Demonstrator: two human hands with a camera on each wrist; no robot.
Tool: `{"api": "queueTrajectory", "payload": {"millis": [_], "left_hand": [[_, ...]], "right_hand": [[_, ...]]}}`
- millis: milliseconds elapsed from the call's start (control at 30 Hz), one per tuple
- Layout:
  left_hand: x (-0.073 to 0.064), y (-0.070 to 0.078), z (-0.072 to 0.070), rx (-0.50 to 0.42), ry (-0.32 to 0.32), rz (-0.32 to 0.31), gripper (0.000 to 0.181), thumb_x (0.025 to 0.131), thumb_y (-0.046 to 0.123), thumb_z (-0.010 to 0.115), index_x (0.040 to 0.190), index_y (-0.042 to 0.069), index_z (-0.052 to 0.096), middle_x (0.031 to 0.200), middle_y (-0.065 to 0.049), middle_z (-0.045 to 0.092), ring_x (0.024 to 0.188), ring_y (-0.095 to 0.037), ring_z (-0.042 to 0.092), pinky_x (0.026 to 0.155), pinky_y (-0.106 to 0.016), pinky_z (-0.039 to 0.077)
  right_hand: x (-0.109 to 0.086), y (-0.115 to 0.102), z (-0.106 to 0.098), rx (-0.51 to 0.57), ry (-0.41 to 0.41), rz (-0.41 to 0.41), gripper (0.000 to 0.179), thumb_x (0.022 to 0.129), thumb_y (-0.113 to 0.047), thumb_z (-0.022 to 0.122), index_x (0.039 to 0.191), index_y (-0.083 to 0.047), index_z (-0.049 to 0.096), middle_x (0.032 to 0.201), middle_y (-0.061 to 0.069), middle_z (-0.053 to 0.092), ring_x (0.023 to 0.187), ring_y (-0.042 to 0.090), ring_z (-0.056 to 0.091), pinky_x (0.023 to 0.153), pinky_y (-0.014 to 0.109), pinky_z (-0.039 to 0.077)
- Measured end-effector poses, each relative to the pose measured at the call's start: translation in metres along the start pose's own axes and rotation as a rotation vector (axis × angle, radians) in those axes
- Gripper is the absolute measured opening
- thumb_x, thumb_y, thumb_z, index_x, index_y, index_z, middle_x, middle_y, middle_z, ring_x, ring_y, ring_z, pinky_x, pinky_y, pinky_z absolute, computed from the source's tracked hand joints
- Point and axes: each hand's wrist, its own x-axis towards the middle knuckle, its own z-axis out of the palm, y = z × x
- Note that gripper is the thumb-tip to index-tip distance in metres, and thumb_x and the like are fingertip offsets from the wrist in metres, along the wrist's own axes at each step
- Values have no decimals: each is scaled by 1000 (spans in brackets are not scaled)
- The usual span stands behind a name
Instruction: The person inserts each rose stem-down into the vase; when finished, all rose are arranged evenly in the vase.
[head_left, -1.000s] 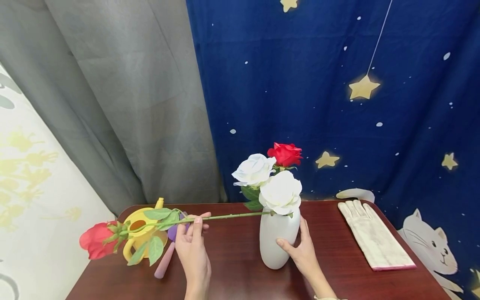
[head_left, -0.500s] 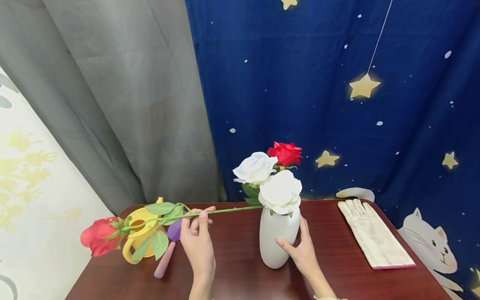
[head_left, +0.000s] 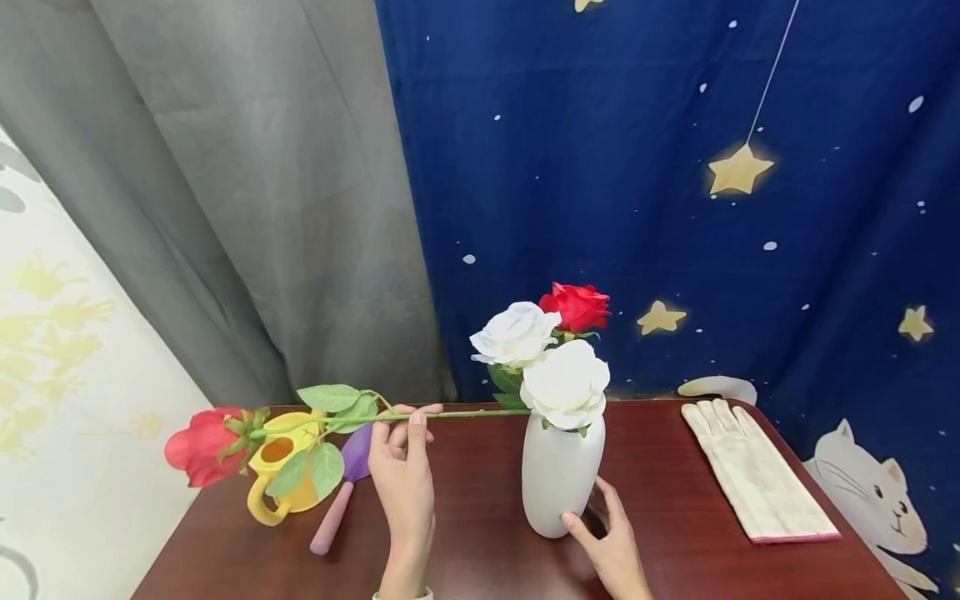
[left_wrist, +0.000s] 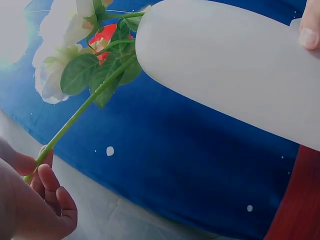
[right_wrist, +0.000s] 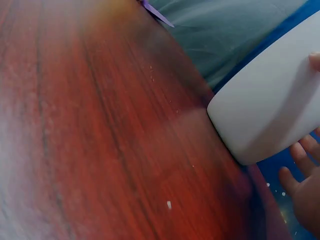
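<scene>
My left hand (head_left: 405, 475) pinches the green stem of a red rose (head_left: 206, 446) between thumb and fingers. That rose lies nearly level in the air, bloom to the left. Its stem runs right to the mouth of a white vase (head_left: 562, 479), where blooms hide its end in the head view. Two white roses (head_left: 566, 383) and another red rose (head_left: 576, 307) stand in the vase. Low on the vase's right side is my right hand (head_left: 611, 542), thumb tip against the front and fingers loosely spread at the side. The right wrist view shows the vase's lower part (right_wrist: 270, 100).
On the left of the dark red table (head_left: 480, 517) stands a yellow watering can (head_left: 300, 492). Beside it lies a trowel (head_left: 333, 517) with a purple blade and pink handle. A white glove (head_left: 757, 475) lies at the right. Grey and blue curtains hang behind.
My left hand has moved slightly right and up, bringing the rose with it and levelling the stem. My right hand has slid down the vase, and its fingers have loosened from the side.
</scene>
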Motion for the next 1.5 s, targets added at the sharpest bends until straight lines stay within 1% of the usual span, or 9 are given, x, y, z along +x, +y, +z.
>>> {"api": "queueTrajectory", "payload": {"millis": [167, 567, 733, 900, 1100, 1167, 1333, 1400, 1500], "left_hand": [[5, 4, 9, 55, -62, 51, 20, 93, 7, 55, 100, -10, 46, 89, -21, 67, 71, -16, 52, 66, -24, 42], [9, 4, 38, 279, -227, 208, 8, 93, 8, 57, 96, 2, 53, 85, -1, 70, 87, -16, 60, 67, -23, 43], [3, -3, 48, 379, -280, 241, 8, 92, 9, 58, 97, 3, 56, 82, 1, 70, 77, -13, 60, 64, -26, 45], [0, -5, 56, 436, -296, 269, 5, 90, 6, 59, 94, 4, 56, 80, 0, 68, 71, -11, 61, 61, -27, 47], [-9, -10, 66, 583, -396, 322, 8, 85, 1, 63, 91, 4, 59, 81, -4, 66, 75, -17, 62, 64, -32, 49], [-14, -14, 69, 624, -438, 288, 14, 85, 4, 64, 98, 3, 62, 93, -7, 66, 91, -22, 61, 75, -36, 49], [-20, -18, 69, 630, -476, 70, 32, 85, 12, 65, 117, 7, 60, 118, -10, 60, 122, -28, 45, 94, -46, 40], [-18, -18, 69, 626, -478, 20, 27, 85, 12, 65, 111, 6, 61, 112, -10, 61, 116, -29, 50, 90, -46, 42], [-14, -18, 71, 616, -472, 47, 18, 81, 8, 67, 98, 4, 63, 97, -6, 63, 99, -24, 58, 79, -41, 47]], "right_hand": [[-3, -29, -1, -4, -9, -7, 62, 79, -13, 74, 131, 1, 42, 124, 16, 50, 113, 28, 49, 93, 44, 41], [-2, -29, -2, 28, 12, -55, 62, 75, -6, 76, 129, 0, 45, 121, 14, 53, 107, 17, 53, 92, 45, 42], [-1, -31, -2, 36, 3, -63, 60, 76, -6, 76, 127, 0, 46, 118, 13, 54, 106, 12, 53, 91, 43, 43], [1, -23, 0, 39, 10, -75, 60, 75, -6, 77, 127, -1, 47, 117, 13, 55, 106, 13, 53, 90, 43, 44], [6, 2, 3, 31, 12, -41, 62, 78, -14, 76, 130, -8, 45, 121, 10, 54, 111, 20, 51, 93, 39, 43], [6, 6, 3, 33, 2, -25, 63, 78, -19, 76, 131, -11, 44, 123, 9, 53, 112, 21, 50, 93, 38, 42], [6, 5, 5, 36, -8, -26, 63, 78, -22, 76, 132, -11, 44, 123, 9, 53, 112, 22, 50, 92, 38, 43], [6, 1, 5, 30, 3, -27, 63, 78, -19, 76, 131, -10, 44, 122, 10, 54, 111, 20, 51, 92, 39, 43], [3, -11, 3, 21, 15, -31, 62, 78, -15, 76, 130, -6, 44, 121, 13, 54, 108, 14, 51, 90, 42, 44]]}}
